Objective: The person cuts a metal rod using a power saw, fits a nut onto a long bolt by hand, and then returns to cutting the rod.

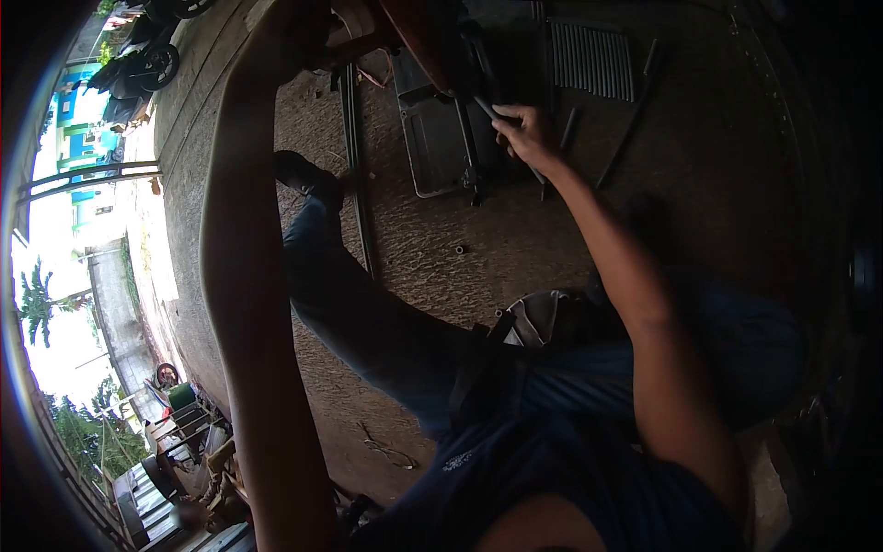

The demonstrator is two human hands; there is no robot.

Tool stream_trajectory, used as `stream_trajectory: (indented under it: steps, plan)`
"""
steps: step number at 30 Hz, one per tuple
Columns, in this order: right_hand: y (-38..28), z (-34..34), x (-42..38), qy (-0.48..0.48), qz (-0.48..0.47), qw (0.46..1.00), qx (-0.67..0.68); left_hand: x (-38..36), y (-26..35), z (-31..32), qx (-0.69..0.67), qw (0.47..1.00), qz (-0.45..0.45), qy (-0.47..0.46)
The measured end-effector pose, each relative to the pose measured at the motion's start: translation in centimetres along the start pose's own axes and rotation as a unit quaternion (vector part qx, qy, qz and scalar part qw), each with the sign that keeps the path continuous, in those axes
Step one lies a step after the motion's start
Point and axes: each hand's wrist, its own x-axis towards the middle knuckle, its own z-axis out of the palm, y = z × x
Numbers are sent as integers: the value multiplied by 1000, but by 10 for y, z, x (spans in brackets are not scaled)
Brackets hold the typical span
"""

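My left arm stretches up to the top of the view, where my left hand point(308, 37), deep in shadow, is closed at the handle end of a red cut-off saw point(418, 37). Its fingers are hard to make out. Below the saw body, the dark metal base point(437, 147) rests on the floor. My right hand point(529, 138) is wrapped round a thin metal rod point(487, 107), whose far end reaches the underside of the saw. The rod's other end shows below my fingers.
A row of several cut rods point(591, 60) lies at the top right, with a longer rod point(630, 120) beside it. Long metal bars point(354, 175) run along the floor near my foot. A small ring point(461, 249) and a pliers-like tool point(386, 449) lie on the ground. Motorcycles point(152, 69) stand outside.
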Motion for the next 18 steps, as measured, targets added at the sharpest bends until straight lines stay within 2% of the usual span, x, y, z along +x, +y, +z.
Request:
stream_trajectory:
  steps: [2,4,6,8,9,11,12,14,18]
  plan:
    - [-1,-1,0,-4,3,1000,-6,-11,34,20,64,996,-47,30]
    - [-11,0,-6,8,-57,998,18,-22,70,42,128,985,-96,60]
    - [-10,2,-4,7,-60,998,34,-21,68,43,159,977,-119,75]
    - [-8,5,-3,5,-64,997,50,-11,41,30,-76,992,-61,77]
    - [-7,6,-3,6,-48,997,66,-8,32,23,-76,992,-61,77]
    - [-14,8,-5,6,-32,996,81,-9,36,21,127,992,-14,2]
    - [-18,8,-7,13,-33,999,39,-10,38,22,127,992,-14,2]
    - [-21,7,-8,19,-34,999,-4,-19,69,41,256,959,116,-33]
    - [-16,5,-7,-17,6,997,79,-19,62,36,321,932,158,-51]
